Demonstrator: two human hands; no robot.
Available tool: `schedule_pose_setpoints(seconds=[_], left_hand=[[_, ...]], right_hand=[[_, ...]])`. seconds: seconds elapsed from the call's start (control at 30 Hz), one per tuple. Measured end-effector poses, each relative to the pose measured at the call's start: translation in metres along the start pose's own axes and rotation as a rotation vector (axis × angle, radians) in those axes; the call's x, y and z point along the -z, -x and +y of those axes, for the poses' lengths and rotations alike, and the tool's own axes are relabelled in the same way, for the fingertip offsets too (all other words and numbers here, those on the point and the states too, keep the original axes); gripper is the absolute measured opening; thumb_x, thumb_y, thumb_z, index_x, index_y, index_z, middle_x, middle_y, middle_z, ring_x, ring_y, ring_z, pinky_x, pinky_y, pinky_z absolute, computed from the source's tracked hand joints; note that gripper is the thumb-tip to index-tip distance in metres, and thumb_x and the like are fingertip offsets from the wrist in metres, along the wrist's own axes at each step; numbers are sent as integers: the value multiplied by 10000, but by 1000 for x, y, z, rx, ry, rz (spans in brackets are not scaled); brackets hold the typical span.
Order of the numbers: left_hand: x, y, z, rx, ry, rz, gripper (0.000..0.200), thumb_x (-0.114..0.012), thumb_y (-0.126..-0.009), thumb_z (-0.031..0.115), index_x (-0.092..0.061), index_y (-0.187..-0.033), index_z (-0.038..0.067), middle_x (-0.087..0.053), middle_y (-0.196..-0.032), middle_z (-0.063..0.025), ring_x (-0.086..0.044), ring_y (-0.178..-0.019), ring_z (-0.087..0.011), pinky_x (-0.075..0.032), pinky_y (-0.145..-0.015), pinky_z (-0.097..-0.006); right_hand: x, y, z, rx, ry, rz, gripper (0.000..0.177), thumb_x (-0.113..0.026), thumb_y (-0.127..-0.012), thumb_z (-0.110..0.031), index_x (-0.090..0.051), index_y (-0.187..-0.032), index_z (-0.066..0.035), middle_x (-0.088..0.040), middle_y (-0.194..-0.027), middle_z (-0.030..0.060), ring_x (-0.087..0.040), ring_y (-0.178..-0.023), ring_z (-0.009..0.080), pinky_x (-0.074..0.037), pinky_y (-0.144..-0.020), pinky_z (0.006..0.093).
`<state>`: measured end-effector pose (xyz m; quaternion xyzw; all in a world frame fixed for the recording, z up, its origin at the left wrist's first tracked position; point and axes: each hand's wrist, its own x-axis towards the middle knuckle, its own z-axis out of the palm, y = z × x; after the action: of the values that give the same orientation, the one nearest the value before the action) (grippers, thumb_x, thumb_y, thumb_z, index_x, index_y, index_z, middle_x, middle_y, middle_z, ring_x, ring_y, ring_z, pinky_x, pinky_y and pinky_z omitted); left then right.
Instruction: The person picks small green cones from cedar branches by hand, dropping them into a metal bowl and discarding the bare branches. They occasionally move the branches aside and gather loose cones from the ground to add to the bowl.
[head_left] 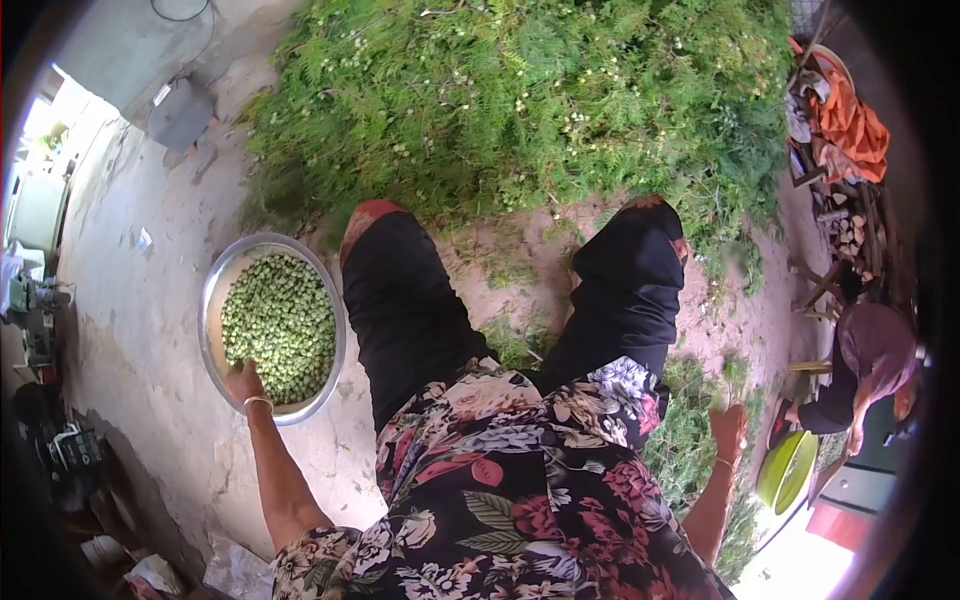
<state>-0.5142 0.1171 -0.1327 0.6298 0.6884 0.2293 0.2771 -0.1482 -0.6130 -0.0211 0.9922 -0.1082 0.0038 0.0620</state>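
The left hand point(243, 382) reaches over the near rim of a wide, round, silver metal basin point(339, 330) at left, its fingertips at a heap of small, round, pale-green fruits point(285, 320) inside. The right hand point(729, 432), fingers curled, is at right beside a small, feathery green sprig point(735, 374), above scattered cuttings. At this scale, whether either hand pinches anything cannot be told. A broad pile of feathery green branches point(520, 110) lies at the far side. At far right, a person in maroon point(877, 350) sits near a yellow-green round tub point(787, 472).
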Motion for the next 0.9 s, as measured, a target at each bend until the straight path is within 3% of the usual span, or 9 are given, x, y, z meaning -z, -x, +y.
schedule_pose_setpoints(seconds=[0.1,0.2,0.27,0.3,0.53,0.67,0.7,0.8,0.9], left_hand=[[-14,-47,-67,-7,158,53,288,-636,-706,107,-665,-926,-76,-675,-828,-176,-614,-738,-242,-464,-716,-353],[-13,-47,-46,1,195,109,254,-639,-718,100,-677,-898,-75,-669,-795,-163,-608,-725,-225,-463,-702,-330],[-4,-49,-25,44,137,-92,220,-648,-752,118,-663,-824,-90,-646,-727,-142,-609,-705,-212,-466,-678,-307],[-11,-60,-30,-62,379,24,205,-670,-784,130,-614,-805,-66,-595,-663,-74,-536,-502,-164,-402,-426,-279],[37,-21,121,185,423,3,333,-699,-786,286,-552,-798,-12,-560,-564,-92,-423,-340,-117,-256,-296,-240],[45,-54,118,-52,162,-141,638,-727,-741,289,-507,-1148,-150,-620,-1024,-213,-610,-896,-245,-478,-788,-329],[47,-30,143,-13,180,-193,750,-727,-733,245,-397,-1264,-169,-524,-1224,-243,-485,-1156,-285,-329,-1011,-357],[40,-48,141,-35,68,-154,730,-723,-729,199,-394,-1267,-168,-508,-1244,-250,-466,-1181,-294,-316,-1020,-364],[30,-95,135,-58,-15,-135,357,-698,-734,145,-584,-943,-121,-613,-889,-169,-585,-767,-228,-465,-709,-310]], right_hand=[[9,13,11,-228,48,-310,444,-690,-669,-290,-629,-961,39,-603,-1029,253,-573,-963,403,-459,-837,450],[-13,10,32,2,-48,-356,504,-754,-629,-320,-617,-959,35,-597,-1020,242,-571,-973,374,-463,-825,440],[-4,6,7,84,-105,-312,452,-762,-622,-310,-646,-925,4,-608,-995,231,-587,-950,355,-478,-799,423],[-27,-10,20,117,-128,-312,409,-727,-650,-304,-661,-967,-53,-608,-1041,194,-572,-985,364,-466,-817,439],[53,-74,-98,195,-368,12,277,-685,-768,-210,-667,-933,13,-648,-796,220,-631,-746,352,-477,-705,406],[95,-102,-154,243,-537,128,285,-633,-796,-188,-657,-959,46,-654,-856,238,-646,-787,336,-481,-724,384],[105,-107,-165,253,-595,132,302,-627,-809,-190,-647,-989,52,-662,-883,228,-655,-812,299,-483,-735,367],[125,-123,-205,311,-776,169,328,-627,-818,-201,-634,-1013,63,-670,-905,212,-657,-836,267,-486,-743,344],[147,-127,-254,440,-827,183,345,-639,-820,-211,-628,-1021,69,-672,-908,204,-657,-837,250,-490,-755,324]])
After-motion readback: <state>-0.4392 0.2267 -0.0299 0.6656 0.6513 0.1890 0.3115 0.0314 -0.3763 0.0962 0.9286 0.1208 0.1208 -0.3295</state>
